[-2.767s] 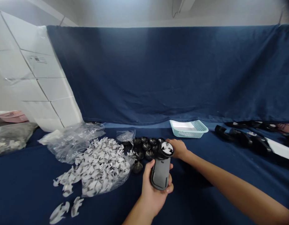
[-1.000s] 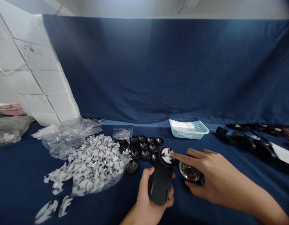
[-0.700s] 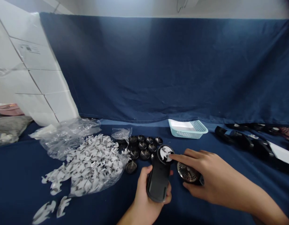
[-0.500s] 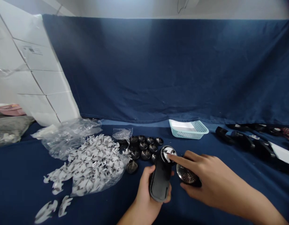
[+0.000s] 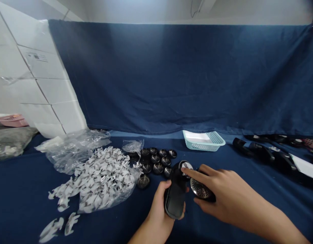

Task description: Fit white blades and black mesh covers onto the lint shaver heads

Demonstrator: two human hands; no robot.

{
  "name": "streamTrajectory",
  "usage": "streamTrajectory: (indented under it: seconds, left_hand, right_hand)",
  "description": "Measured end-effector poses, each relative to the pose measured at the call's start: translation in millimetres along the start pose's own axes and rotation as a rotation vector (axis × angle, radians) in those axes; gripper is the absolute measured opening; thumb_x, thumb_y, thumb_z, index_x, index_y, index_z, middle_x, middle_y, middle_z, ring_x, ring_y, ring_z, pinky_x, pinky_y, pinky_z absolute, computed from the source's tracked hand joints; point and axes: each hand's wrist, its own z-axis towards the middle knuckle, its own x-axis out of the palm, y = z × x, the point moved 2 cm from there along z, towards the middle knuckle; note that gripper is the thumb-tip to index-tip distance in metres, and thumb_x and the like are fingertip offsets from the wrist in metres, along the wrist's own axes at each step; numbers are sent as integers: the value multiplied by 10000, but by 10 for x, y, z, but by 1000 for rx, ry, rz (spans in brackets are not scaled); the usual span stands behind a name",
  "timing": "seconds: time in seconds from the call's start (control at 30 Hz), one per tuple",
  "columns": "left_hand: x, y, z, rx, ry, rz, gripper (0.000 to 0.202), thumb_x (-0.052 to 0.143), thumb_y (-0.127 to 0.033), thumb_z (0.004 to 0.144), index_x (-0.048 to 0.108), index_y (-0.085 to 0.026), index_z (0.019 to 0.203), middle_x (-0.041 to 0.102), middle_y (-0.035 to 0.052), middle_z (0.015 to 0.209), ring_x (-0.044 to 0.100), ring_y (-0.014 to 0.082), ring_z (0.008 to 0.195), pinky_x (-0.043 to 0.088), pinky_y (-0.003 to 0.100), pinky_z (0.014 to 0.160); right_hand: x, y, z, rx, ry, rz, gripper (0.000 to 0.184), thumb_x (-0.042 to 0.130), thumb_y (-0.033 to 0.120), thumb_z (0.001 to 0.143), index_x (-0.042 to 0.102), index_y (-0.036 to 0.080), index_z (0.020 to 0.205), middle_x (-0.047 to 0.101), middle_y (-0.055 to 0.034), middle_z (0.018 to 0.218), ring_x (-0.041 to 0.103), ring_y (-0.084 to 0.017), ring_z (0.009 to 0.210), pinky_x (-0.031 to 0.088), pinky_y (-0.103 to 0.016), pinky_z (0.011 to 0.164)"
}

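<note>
My left hand (image 5: pixel 159 211) is wrapped round a black hand-held device body (image 5: pixel 175 198), held upright with its round head (image 5: pixel 185 166) at the top. A white blade piece sits in that head. My right hand (image 5: pixel 224 196) holds a round perforated metal cap (image 5: pixel 200 190) between thumb and lower fingers, just right of the device. Its index finger stretches out and touches the white blade piece.
Several black round caps (image 5: pixel 156 159) lie behind the device. A heap of white blade pieces (image 5: pixel 100 178) on clear plastic lies to the left. A light blue basket (image 5: pixel 203 139) stands behind, black device bodies (image 5: pixel 265 150) at right, white boxes (image 5: pixel 37 81) at left.
My right hand came back from the caps holding the metal cap and put its index finger on the blade piece. The device has tilted slightly away and the hands sank a little.
</note>
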Motion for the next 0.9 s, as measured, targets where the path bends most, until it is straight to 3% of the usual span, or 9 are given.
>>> streamTrajectory:
  seconds: [0.27,0.47,0.67,0.9]
  left_hand:
    - [9,-8,9,28,39,18,399,425,-406,892,665,-88,912,700,93,844,524,124,471,286,232,416]
    - [-23,-14,14,33,40,2,386,466,-417,882,665,-89,925,699,99,865,522,127,490,297,233,427]
    - [-47,-25,42,48,31,16,390,472,-436,876,663,-96,896,701,99,848,524,130,476,297,236,410]
    - [-59,-20,40,43,7,26,357,505,-445,859,641,-118,903,705,96,859,538,133,490,315,232,420]
  right_hand:
    - [-79,-207,92,-7,71,244,761,683,267,733,381,436,1411,666,9,1129,684,-235,873,511,-333,763]
    - [-45,-244,62,43,89,189,768,680,324,764,333,452,1437,677,-2,1069,688,-249,826,512,-360,732]
    - [-31,-218,12,57,140,109,733,681,374,767,377,408,1432,663,-64,1182,685,-302,921,511,-440,800]
    - [-9,-129,-66,20,123,139,731,693,344,763,388,396,1425,673,-31,1125,678,-285,917,523,-439,805]
